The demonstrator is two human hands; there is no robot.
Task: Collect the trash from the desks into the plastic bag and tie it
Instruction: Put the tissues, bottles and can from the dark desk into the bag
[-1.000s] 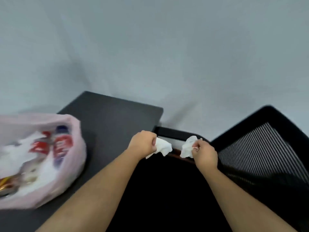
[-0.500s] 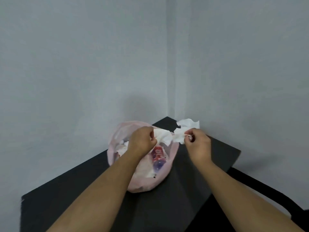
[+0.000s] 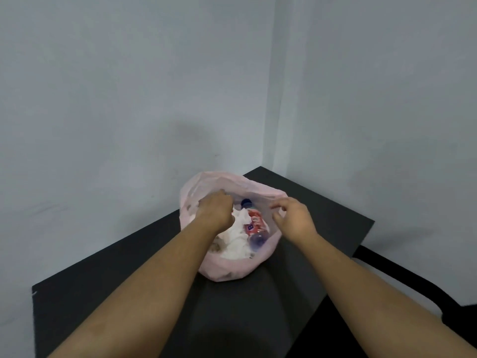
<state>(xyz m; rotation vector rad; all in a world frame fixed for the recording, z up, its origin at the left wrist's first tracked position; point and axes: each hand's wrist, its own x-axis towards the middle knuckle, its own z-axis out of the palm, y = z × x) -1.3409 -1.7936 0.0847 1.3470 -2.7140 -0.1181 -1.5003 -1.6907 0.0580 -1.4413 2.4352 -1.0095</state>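
Left hand: the left hand (image 3: 215,213) is down in the mouth of the bag (image 3: 232,270), knuckles up. Its fingers are curled under and hidden, so I cannot tell whether they pinch anything.
Right hand: the right hand (image 3: 294,215) hovers over the bag's right rim, fingers loose and spread, holding nothing.
Change: white tissues (image 3: 238,223) lie crumpled in the bag just beside the left hand. Half a second ago each hand held one above it; the right hand's is now out of its fingers.
Bag: pink plastic, sitting on the counter with its mouth wide open and not tied. A bottle (image 3: 254,224) with a red label and blue cap lies inside, touching the tissues.
Counter: the black counter (image 3: 258,319) carries the bag near its far corner, close to the grey wall (image 3: 129,99).
Chair: a black chair (image 3: 413,288) shows at the right edge, well apart from the bag.
Meaning: this drop looks done or nearly so. If no other trash waits out of view, the next job is probably gathering the rim and knotting it.
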